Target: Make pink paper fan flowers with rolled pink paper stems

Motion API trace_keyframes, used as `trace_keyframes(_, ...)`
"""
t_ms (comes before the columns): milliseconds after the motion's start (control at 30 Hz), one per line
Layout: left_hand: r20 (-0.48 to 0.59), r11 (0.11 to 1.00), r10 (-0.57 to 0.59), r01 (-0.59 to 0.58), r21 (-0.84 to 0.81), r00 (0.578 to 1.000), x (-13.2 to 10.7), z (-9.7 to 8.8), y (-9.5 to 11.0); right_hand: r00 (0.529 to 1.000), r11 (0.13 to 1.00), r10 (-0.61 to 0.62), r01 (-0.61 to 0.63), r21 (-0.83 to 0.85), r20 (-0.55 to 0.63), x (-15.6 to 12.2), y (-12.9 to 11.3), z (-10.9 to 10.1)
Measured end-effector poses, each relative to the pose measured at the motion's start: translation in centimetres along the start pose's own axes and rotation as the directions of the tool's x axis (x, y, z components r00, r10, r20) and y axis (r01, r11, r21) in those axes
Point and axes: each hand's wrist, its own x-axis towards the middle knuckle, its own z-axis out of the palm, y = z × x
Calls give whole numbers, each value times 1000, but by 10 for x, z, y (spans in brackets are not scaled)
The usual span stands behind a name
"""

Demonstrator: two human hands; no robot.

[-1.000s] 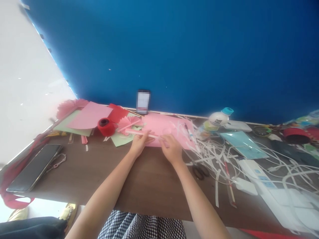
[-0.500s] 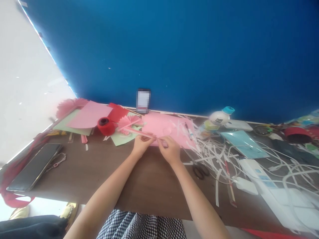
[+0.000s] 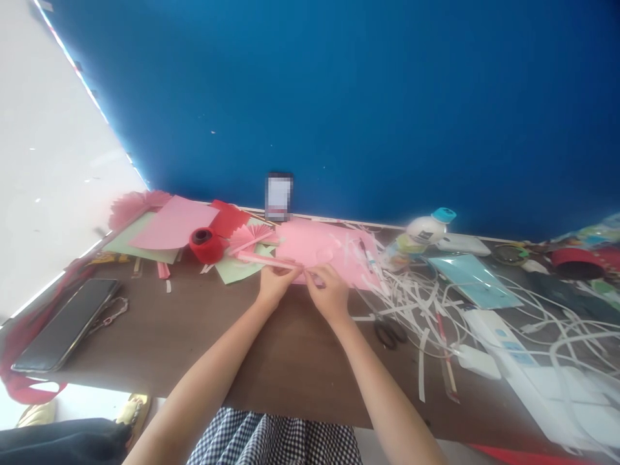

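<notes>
A narrow folded strip of pink paper lies level between my hands. My left hand is closed on it, thumb and fingers near its right end. Fingertips of my right hand pinch together at that same end; the exact spot they grip is partly hidden. Beneath and behind both hands spreads a pink paper sheet. A pleated pink paper fan rests just left of it, touching or close to the strip's far end, with a pale green sheet under it.
To the left are a red roll, a large pink sheet and a phone. On the right sit black-handled scissors, white paper strips, a glue bottle, a power strip and tangled cables. A blue panel stands behind.
The strip's left end has dipped slightly, so it lies flatter. My right hand has shifted a little to the left. Everything else stays the same.
</notes>
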Motion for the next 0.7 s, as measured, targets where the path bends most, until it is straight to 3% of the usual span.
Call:
trace_keyframes(133, -13, 985, -113, 111, -134, 993, 1, 1, -3, 976, 954, -219, 219, -207, 22, -2, -6, -2)
trace_keyframes(233, -75, 947, -183, 155, -281, 980, 5, -1, -4, 937, 923, -343, 325, -208, -58, -4, -12, -6)
trace_keyframes(333, -77, 919, -193, 153, -362, 978, 8, -3, -2, 969, 983, -181, 180, -22, -170, -3, -11, -8)
trace_keyframes(467, 68, 916, -215, 225, -332, 974, 4, -1, 0, 983, 983, 82, -53, 173, -167, 4, 4, -10)
trace_keyframes(567, 135, 929, -238, 266, -257, 962, 1, 1, -1, 977, 971, 140, -103, 216, -163, 7, 16, -12)
trace_keyframes(700, 146, 924, -249, 280, -260, 958, 1, -1, -2, 989, 975, 114, -95, 200, -89, 9, 25, -16)
